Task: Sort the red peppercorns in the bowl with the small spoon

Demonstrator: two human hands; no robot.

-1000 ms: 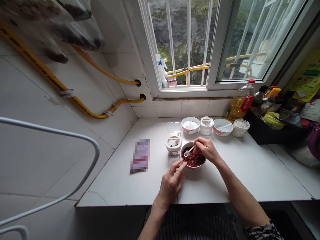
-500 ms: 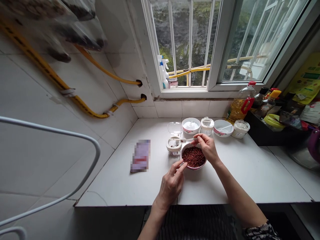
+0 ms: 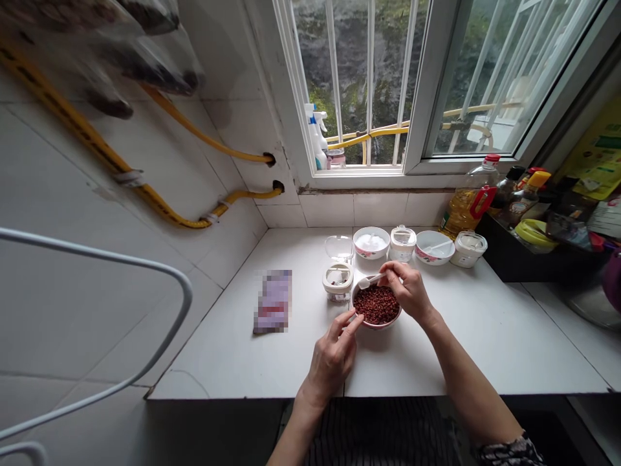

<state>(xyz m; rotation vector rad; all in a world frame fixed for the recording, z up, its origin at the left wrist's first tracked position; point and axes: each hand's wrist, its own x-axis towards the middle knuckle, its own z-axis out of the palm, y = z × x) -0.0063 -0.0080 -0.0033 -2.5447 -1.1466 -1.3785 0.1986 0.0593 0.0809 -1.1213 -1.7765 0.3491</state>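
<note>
A bowl [image 3: 376, 327] full of dark red peppercorn-like grains [image 3: 376, 305] stands on the white counter. My left hand [image 3: 334, 353] grips its near left rim between thumb and fingers. In my right hand [image 3: 406, 288] a small white spoon [image 3: 365, 283] is pinched by its handle, its head over the far left part of the grains. Just left of the bowl stands a clear jar with a cream rim [image 3: 338, 278], its lid [image 3: 339, 247] raised behind it. A few dark bits show through the jar's opening.
Behind are a bowl of white granules [image 3: 371, 243], a lidded jar [image 3: 402, 244], a bowl with a white spoon [image 3: 435, 248] and another jar [image 3: 469, 250]. An oil bottle [image 3: 468, 200] and a black condiment box [image 3: 514, 252] stand right. A purple packet [image 3: 273, 301] lies left.
My right hand has drawn the spoon back to the right, from over the jar to above the bowl's grains. The left hand stays at the bowl's rim.
</note>
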